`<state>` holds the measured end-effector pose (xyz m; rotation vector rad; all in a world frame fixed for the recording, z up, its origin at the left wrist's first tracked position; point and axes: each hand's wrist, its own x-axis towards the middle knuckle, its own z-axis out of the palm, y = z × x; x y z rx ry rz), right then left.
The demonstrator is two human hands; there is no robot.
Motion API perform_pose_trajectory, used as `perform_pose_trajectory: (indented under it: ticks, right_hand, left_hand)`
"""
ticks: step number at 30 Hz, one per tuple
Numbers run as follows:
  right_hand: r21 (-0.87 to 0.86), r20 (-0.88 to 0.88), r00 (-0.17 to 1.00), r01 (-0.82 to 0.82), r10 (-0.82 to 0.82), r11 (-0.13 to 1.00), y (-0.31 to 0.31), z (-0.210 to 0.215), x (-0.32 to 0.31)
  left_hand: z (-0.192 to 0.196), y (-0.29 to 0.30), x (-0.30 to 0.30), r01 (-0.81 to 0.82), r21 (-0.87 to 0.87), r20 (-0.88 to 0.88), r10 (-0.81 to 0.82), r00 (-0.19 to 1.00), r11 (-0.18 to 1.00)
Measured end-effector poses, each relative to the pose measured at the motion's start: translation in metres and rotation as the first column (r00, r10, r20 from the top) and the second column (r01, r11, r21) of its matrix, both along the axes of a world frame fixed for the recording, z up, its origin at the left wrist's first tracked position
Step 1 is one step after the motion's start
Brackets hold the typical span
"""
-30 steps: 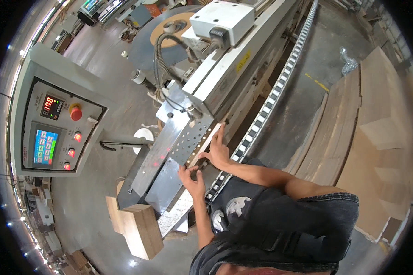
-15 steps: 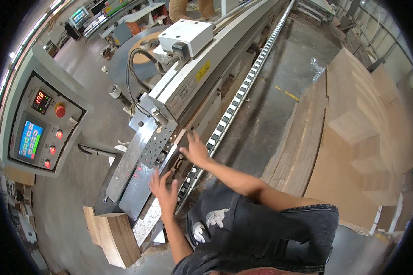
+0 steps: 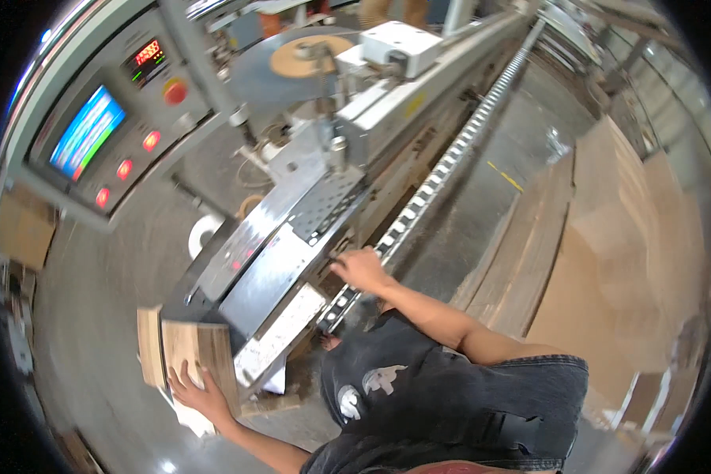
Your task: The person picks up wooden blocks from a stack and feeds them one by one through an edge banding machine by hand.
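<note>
My left hand (image 3: 199,393) lies with its fingers spread on a stack of wood-grain boards (image 3: 188,344) at the lower left, beside the machine's near end. My right hand (image 3: 361,268) is at the front edge of the machine, by the black-and-white roller track (image 3: 430,188). Its fingers are loosely bent, and I see nothing held in them. Between the hands are the machine's shiny steel table (image 3: 265,280) and a white, marked strip (image 3: 280,332). A perforated plate (image 3: 328,207) sits farther along the table.
A control panel (image 3: 138,118) with a lit screen and red buttons hangs at the upper left. Behind the machine is a round disc (image 3: 308,59) with a tan coil. Long brown boards (image 3: 513,253) and cardboard-coloured stacks (image 3: 600,292) line the right side.
My left hand has moved from above the steel table down and left onto the board stack. My right hand shifted slightly, its fingers now more bent. The view has turned left.
</note>
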<state>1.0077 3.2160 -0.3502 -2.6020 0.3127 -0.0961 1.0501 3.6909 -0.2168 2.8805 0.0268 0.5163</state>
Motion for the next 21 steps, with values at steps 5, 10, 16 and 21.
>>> perform_pose_trajectory:
  ticks: [5,10,16,21]
  right_hand:
    - [-0.065,0.012,0.998,0.055,-0.054,0.996,0.005,0.006,-0.003]
    - [-0.145,-0.08,0.986,0.137,-0.149,0.98,-0.001,0.008,-0.007]
    - [-0.172,-0.108,0.984,0.122,-0.142,0.978,0.001,0.002,0.009]
    - [-0.215,-0.072,0.984,0.146,-0.165,0.966,-0.004,-0.014,0.006]
  left_hand:
    - [-0.004,0.08,-0.01,0.013,-0.226,-0.208,-0.061,0.976,0.974]
    - [0.005,0.086,0.012,0.038,-0.185,-0.326,-0.098,0.94,0.982]
    - [0.015,0.093,0.0,0.003,-0.241,-0.324,-0.084,0.942,0.971]
    - [0.011,0.098,0.004,0.007,-0.339,-0.274,-0.106,0.956,0.941]
